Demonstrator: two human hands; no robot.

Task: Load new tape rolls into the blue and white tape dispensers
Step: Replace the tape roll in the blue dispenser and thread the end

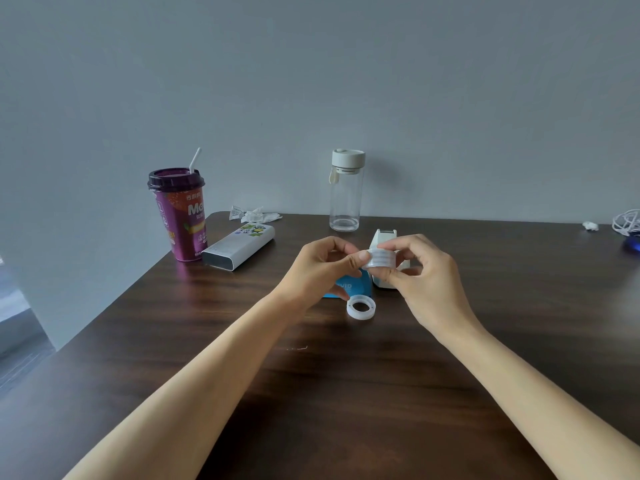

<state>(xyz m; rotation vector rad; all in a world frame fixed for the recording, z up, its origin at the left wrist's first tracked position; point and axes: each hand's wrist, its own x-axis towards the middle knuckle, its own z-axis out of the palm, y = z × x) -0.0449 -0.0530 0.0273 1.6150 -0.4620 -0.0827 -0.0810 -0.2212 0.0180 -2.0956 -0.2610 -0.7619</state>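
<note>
Both my hands are raised over the middle of the dark wooden table [346, 393]. My right hand [422, 282] grips a stack of clear tape rolls [379, 258] from the right side. My left hand [322, 268] pinches the left end of the same stack with thumb and forefinger. One loose white tape roll [361, 307] lies flat on the table just below the hands. The blue tape dispenser [356, 287] sits under my left hand, mostly hidden. Behind my right hand stands the white tape dispenser [382, 239], partly covered.
A purple drink cup with a straw [178, 216] and a white rectangular box [239, 245] stand at the left back. A clear bottle with a white lid [346, 192] is behind the dispensers. Crumpled wrappers [254, 214] lie at the back; white cables [627, 221] at the far right.
</note>
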